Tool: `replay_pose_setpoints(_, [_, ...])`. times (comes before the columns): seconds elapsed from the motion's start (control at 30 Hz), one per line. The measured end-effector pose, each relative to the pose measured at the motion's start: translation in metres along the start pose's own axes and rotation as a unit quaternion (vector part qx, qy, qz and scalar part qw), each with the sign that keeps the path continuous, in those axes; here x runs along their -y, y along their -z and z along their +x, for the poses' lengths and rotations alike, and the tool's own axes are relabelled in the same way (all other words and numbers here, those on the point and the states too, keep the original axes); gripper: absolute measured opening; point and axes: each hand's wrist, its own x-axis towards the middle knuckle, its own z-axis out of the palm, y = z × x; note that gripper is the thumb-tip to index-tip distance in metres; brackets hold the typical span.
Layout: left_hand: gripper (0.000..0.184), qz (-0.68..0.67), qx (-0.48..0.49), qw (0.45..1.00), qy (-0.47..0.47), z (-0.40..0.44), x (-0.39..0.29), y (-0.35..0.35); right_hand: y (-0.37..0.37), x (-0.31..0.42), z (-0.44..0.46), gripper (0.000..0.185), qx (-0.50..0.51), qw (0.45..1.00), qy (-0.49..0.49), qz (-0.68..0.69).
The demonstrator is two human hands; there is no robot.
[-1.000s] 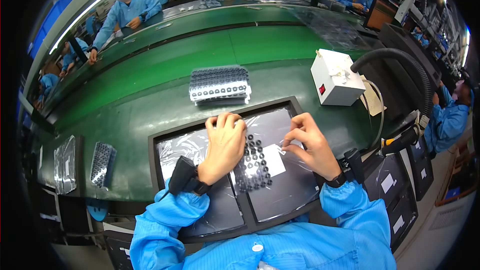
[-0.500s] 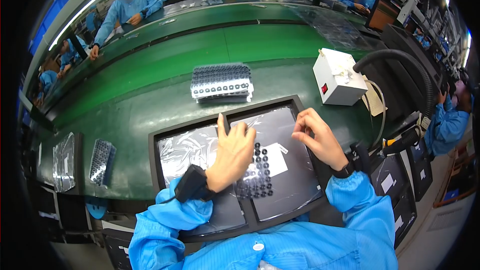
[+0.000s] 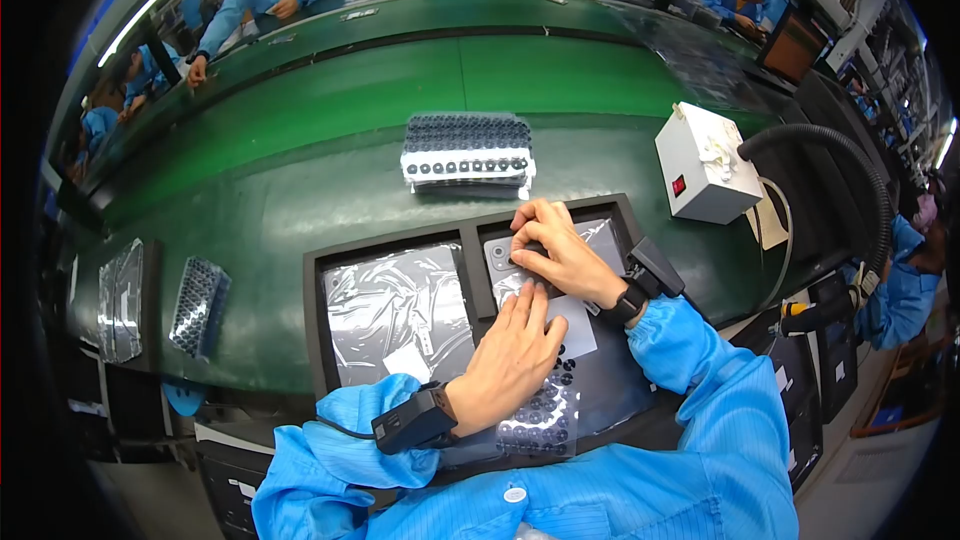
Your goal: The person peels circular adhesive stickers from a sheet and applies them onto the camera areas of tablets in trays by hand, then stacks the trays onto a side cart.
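The dark grey flat panel (image 3: 618, 365) sits in the right-hand bay of the black rectangular tray (image 3: 390, 238), near its round lens (image 3: 500, 252). The right hand (image 3: 572, 262) bends over that corner, fingers curled inward; whether they pinch anything, I can't tell. The left hand (image 3: 508, 360) reaches over the panel, fingers nearly straight and close together. Its palm overhangs the clear sheet of black rings (image 3: 540, 422), so a careless drag could skew the sheet, or a fingertip slip might smudge the lens.

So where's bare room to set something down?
Bare bench lies between the black tray and small left bundle, and between the larger bundle and white box. The tray's right half is crowded: left hand, right hand, sheet of black rings.
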Motion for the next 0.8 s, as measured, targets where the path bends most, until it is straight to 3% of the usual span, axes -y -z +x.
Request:
replay_pose_setpoints(0.37, [0.019, -0.023, -0.058, 0.998, -0.007, 0.0, 0.009, 0.002, 0.0, 0.009, -0.004, 0.009, -0.03, 0.997, 0.025, -0.068])
replay_pose_setpoints(0.43, [0.018, -0.027, -0.068, 0.997, -0.008, 0.0, 0.01, 0.003, 0.002, 0.016, -0.013, 0.014, -0.043, 0.975, 0.089, -0.198])
replay_pose_setpoints(0.47, [0.016, -0.032, -0.078, 0.996, -0.01, 0.001, 0.011, 0.003, 0.006, 0.021, -0.019, 0.025, -0.027, 0.955, 0.107, -0.277])
replay_pose_setpoints(0.57, [0.015, -0.085, -0.05, 0.995, -0.002, 0.002, 0.013, 0.009, 0.005, 0.021, -0.025, 0.033, -0.02, 0.906, 0.17, -0.388])
replay_pose_setpoints(0.63, [0.017, -0.089, -0.087, 0.992, -0.013, 0.001, 0.016, 0.006, 0.019, 0.032, -0.021, 0.039, 0.027, 0.928, 0.137, -0.346])
replay_pose_setpoints(0.73, [0.017, -0.136, -0.083, 0.987, 0.002, -0.001, 0.021, 0.009, 0.031, 0.038, -0.024, 0.034, -0.006, 0.965, 0.126, -0.232])
replay_pose_setpoints(0.8, [0.017, -0.145, -0.1, 0.984, -0.008, -0.001, 0.023, 0.008, 0.033, 0.056, -0.042, 0.036, 0.067, 0.995, -0.077, 0.01])
